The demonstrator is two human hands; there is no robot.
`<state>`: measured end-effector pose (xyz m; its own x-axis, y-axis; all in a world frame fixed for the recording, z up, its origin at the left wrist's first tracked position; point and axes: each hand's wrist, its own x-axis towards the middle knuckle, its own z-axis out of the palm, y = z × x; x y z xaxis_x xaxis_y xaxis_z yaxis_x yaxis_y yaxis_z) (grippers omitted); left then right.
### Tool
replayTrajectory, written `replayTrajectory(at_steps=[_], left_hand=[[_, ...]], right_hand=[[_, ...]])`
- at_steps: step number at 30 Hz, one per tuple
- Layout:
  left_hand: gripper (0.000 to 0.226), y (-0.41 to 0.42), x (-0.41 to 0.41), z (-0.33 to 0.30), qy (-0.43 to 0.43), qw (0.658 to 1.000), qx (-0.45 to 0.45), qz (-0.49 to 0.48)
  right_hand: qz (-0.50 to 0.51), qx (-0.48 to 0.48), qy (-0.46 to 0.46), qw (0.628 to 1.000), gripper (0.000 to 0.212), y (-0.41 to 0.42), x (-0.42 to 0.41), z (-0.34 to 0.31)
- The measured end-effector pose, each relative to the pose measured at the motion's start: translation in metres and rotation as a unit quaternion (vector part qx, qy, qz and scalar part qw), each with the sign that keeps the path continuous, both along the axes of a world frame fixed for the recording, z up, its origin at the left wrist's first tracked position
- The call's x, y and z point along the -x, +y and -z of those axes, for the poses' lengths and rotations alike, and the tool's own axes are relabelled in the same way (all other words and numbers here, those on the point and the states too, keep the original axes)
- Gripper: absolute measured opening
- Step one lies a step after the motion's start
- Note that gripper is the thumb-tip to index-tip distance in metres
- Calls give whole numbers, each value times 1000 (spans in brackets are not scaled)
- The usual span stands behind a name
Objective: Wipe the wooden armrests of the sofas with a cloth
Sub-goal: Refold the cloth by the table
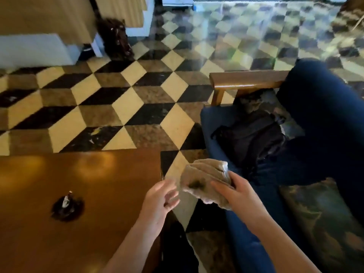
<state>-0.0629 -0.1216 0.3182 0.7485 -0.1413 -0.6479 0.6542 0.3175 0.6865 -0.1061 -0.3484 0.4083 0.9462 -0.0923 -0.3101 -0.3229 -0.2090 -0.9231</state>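
1. Right hand point(234, 191), lower centre: fingers curled round folded beige cloth point(208, 181), dirty patch up, probably refolding to a clean face.
2. Left hand point(160, 200) beside cloth, fingers loosely bent, holding nothing.
3. Wooden armrest point(246, 80) upper right on blue sofa point(325, 107), well apart, unwiped for now.

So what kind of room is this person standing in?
Most likely a home living room. A blue-cushioned sofa with a wooden armrest stands beside a low polished wooden table, on a cube-patterned tiled floor. The right hand holds a cloth, which suggests household cleaning.
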Motion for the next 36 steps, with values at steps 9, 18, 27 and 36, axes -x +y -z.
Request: replayTrajectory(at_steps=[9,18,27,36], left_hand=[[48,85,-94,6,-76,988,-79,106],[18,103,-83,60,82,951,-15,-296],[9,108,-85,218,217,790,-54,-571],[22,138,-59,346,287,787,-62,-542]], right_hand=[[-289,-5,73,955,33,35,-176,12],[-562,114,50,818,36,128,-289,77],[-728,231,-28,645,37,249,-365,299],[-726,168,291,600,17,286,-347,442]])
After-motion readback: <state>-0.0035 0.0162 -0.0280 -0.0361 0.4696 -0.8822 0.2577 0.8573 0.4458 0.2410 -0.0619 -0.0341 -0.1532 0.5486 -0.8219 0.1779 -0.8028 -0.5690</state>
